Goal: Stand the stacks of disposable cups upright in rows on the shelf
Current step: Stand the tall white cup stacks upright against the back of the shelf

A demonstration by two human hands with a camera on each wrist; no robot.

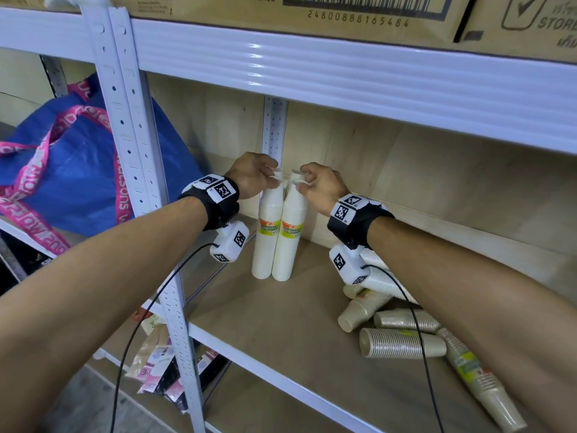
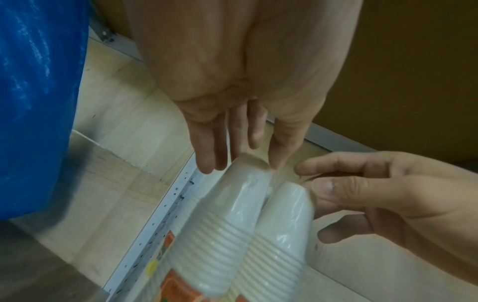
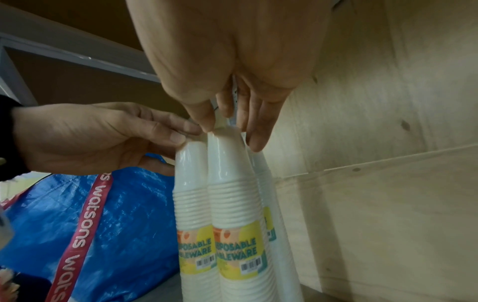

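Note:
Two wrapped stacks of white cups stand upright side by side at the back left of the wooden shelf. My left hand pinches the top of the left stack between fingers and thumb. My right hand pinches the top of the right stack. In the right wrist view a third upright stack shows behind the one my right hand holds. The left wrist view shows my left hand over both tops. Several stacks lie on their sides at the right.
A blue bag with pink straps fills the bay to the left, past the white upright post. The upper shelf beam runs close above the hands, with cardboard boxes on it. Plywood walls close the back.

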